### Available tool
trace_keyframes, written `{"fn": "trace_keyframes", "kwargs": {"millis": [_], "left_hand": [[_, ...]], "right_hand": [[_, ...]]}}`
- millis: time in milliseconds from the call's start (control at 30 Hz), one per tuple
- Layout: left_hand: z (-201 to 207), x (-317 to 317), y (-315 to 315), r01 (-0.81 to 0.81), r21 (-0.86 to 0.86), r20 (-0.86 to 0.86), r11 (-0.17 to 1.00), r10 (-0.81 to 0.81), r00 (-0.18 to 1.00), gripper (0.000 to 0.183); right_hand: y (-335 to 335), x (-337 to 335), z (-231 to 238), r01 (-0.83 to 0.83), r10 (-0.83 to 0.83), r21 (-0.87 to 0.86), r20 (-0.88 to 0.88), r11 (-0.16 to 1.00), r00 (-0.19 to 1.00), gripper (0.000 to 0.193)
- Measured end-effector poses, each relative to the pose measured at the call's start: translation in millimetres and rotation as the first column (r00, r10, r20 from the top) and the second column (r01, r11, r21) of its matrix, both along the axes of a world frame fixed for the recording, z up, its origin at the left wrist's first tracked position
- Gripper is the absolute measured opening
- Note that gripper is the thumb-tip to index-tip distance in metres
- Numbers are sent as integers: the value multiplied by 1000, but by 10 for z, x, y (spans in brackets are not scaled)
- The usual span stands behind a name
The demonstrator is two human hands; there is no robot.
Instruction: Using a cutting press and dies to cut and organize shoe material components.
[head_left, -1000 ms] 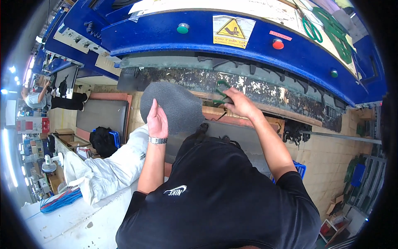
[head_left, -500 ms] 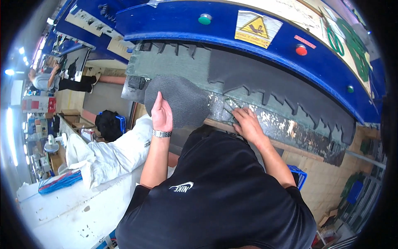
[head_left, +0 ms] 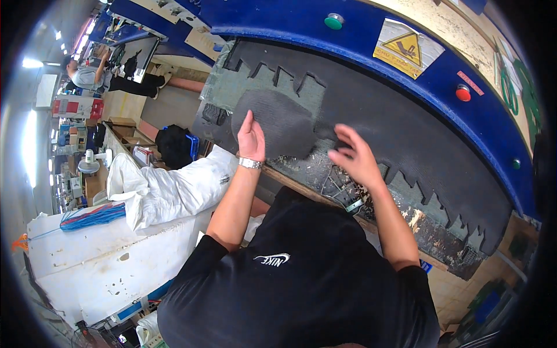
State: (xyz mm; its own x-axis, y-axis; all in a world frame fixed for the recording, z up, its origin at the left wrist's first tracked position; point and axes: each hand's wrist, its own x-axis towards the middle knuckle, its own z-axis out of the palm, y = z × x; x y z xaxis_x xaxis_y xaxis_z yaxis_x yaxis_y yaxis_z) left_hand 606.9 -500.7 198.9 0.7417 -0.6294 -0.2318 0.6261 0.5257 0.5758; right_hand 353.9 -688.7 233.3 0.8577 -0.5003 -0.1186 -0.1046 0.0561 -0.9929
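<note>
The right hand [head_left: 357, 155] is blurred and hides part of the jagged-edged dark sheet [head_left: 406, 124]; the lower picture edge cuts off the black T-shirt [head_left: 307, 296]

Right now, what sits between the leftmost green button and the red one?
The head view shows a yellow triangle warning sign there, on the blue beam.

The left grip [head_left: 252, 142] holds a rounded, dark grey piece [head_left: 278, 122]. The right grip [head_left: 355, 155] is empty, fingers parted. Nearer the body than the right grip: a metal frame [head_left: 353, 205]. Beyond it: a jagged-edged dark sheet [head_left: 406, 122] and a blue machine beam [head_left: 290, 23]. Left of the left grip: a white sack [head_left: 174, 188].
</note>
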Motion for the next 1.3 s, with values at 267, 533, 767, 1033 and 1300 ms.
{"fn": "trace_keyframes", "kwargs": {"millis": [267, 533, 767, 1033, 1300], "left_hand": [[35, 113, -134, -60, 80, 82, 995, 54, 995, 43], [-320, 621, -3, 292, 281, -370, 914, -178, 912, 50], [206, 981, 774, 703, 667, -191, 246, -856, 481, 35], [-218, 2174, -181, -200, 811, 545, 550, -834, -84, 53], [-184, 2146, -526, -201, 945, 191, 257, -936, -294, 68]], "right_hand": [[31, 1271, -441, -103, 71, 521, 82, 847, 994, 27], [92, 1817, -671, 82, -34, 134, -327, 988, 945, 40], [57, 1810, -591, 54, -45, 2, -513, 999, 857, 39], [65, 1805, -575, -29, -110, -218, -600, 976, 793, 39], [209, 1804, -388, -57, -218, -369, -660, 928, 719, 36]]}}
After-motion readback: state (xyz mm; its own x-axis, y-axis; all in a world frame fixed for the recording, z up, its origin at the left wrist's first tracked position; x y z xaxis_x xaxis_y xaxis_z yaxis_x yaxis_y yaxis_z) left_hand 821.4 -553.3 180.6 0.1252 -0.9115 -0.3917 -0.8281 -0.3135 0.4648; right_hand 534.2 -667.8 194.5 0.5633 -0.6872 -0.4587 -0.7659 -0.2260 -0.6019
